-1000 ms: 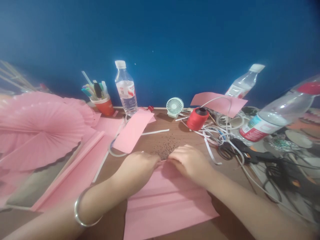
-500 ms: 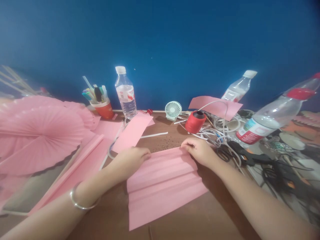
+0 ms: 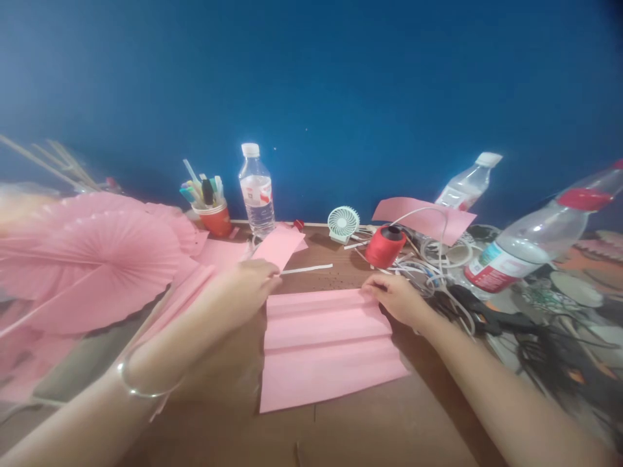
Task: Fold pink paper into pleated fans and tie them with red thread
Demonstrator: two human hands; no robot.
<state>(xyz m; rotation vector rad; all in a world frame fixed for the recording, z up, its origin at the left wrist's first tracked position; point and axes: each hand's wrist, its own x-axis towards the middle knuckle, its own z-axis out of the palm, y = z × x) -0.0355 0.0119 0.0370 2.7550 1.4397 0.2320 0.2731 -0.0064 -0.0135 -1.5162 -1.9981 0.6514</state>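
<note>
Right hand (image 3: pixel 396 298) is pinching the creased pink sheet (image 3: pixel 333 373) by its far corner

The creased pink sheet is lying on the brown table (image 3: pixel 219 402), its folds running crosswise; it is serving here as the dial's centre, twelve pointing to the blue wall (image 3: pixel 311 97). At two o'clock the right hand is holding the corner between thumb and fingertips, little gap showing. At ten o'clock the left hand (image 3: pixel 248 285), blurred, is hovering by the other far corner, fingers curling together; whether they are gripping anything, I cannot tell.

Beyond, a small fan (image 3: pixel 343 223) is standing at twelve and a red thread spool (image 3: pixel 385 250) is leaning at one. A water bottle (image 3: pixel 257 201) is standing at eleven, a red cup (image 3: pixel 215 222) is holding pens at ten, and pleated pink rosettes (image 3: pixel 121 285) are resting between nine and ten.
</note>
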